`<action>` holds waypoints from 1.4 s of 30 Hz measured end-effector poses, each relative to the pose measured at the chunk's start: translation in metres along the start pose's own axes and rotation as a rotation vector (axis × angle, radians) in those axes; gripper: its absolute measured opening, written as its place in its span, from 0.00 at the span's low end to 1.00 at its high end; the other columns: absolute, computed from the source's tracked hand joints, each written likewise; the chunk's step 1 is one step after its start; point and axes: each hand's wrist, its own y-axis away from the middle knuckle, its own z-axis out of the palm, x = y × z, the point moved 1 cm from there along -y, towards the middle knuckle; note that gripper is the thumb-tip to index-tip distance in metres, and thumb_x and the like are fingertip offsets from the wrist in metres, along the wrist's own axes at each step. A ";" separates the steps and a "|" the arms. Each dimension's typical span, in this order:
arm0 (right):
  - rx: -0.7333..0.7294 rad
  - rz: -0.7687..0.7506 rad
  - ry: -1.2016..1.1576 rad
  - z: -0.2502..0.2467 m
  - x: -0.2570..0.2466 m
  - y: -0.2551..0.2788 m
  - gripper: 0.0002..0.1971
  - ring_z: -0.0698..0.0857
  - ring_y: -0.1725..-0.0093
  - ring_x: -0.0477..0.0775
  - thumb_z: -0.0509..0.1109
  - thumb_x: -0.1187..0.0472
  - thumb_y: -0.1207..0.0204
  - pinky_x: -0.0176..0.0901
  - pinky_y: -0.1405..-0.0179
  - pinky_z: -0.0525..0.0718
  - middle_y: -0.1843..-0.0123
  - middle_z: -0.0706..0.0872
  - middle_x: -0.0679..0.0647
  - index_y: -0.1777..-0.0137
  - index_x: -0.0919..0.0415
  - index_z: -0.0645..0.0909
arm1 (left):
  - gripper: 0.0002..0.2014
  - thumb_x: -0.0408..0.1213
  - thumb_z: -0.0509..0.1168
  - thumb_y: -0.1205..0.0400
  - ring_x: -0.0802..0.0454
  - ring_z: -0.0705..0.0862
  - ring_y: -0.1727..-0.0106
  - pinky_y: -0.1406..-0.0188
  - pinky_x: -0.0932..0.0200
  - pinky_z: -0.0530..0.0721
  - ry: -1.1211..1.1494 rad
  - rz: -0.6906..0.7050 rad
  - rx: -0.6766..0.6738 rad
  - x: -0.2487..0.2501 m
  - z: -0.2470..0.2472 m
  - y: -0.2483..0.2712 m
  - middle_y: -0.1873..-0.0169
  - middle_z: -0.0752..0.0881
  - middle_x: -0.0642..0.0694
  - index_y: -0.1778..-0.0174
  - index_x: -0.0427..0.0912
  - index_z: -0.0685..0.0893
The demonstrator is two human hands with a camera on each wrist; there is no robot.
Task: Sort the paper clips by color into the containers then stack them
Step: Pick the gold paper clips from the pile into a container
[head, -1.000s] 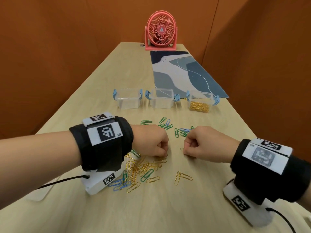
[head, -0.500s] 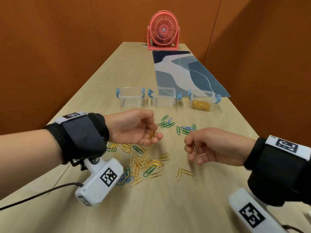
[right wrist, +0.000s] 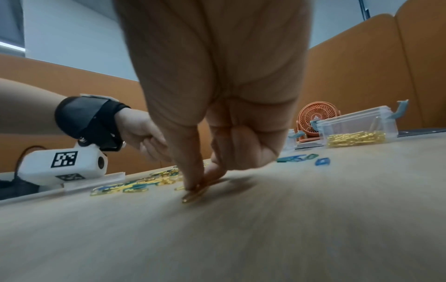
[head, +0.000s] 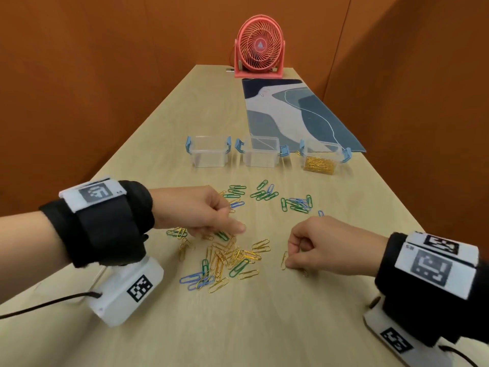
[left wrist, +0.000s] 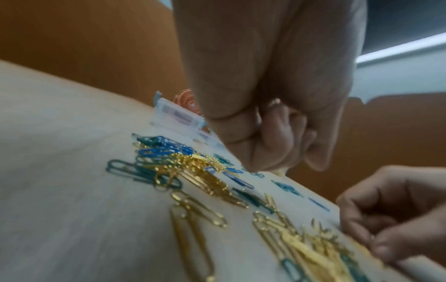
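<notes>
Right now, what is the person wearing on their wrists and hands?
Both hands are bare: the left hand and right hand wear no gloves. Each wrist carries a wide black strap topped with a white tag printed with a square black code. Under each wrist hangs a white camera box with another code, trailing a black cable.

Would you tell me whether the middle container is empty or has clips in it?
Empty, as far as the head view shows: the middle container looks clear inside, unlike the right container with gold clips.
</notes>
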 end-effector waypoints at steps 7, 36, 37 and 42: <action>0.038 -0.047 -0.061 0.001 -0.008 -0.012 0.03 0.72 0.72 0.41 0.66 0.56 0.22 0.30 0.71 0.70 0.72 0.73 0.44 0.55 0.54 0.79 | 0.12 0.24 0.55 0.17 0.58 0.67 0.82 0.88 0.70 0.65 0.551 -0.066 -0.079 -0.004 -0.009 0.001 0.78 0.73 0.47 0.65 0.42 0.70; 0.019 -0.123 -0.025 -0.015 0.002 -0.026 0.13 0.70 0.75 0.38 0.85 0.54 0.44 0.28 0.73 0.68 0.75 0.65 0.45 0.60 0.48 0.86 | 0.13 0.47 0.78 0.34 0.61 0.71 0.74 0.75 0.72 0.66 -0.416 0.321 0.216 -0.012 0.010 -0.008 0.83 0.74 0.55 0.54 0.54 0.92; 0.034 -0.135 -0.038 -0.013 0.000 -0.028 0.12 0.70 0.76 0.38 0.84 0.54 0.42 0.28 0.74 0.68 0.76 0.65 0.45 0.61 0.48 0.86 | 0.12 0.48 0.78 0.34 0.59 0.71 0.74 0.74 0.70 0.67 -0.422 0.324 0.222 -0.011 0.010 -0.009 0.82 0.75 0.53 0.55 0.55 0.92; 0.103 -0.210 -0.057 -0.012 -0.007 -0.032 0.14 0.68 0.74 0.42 0.82 0.51 0.40 0.31 0.72 0.67 0.74 0.63 0.46 0.55 0.49 0.87 | 0.14 0.52 0.76 0.32 0.56 0.72 0.72 0.71 0.66 0.70 -0.417 0.354 0.238 -0.013 0.010 -0.008 0.80 0.76 0.53 0.52 0.58 0.90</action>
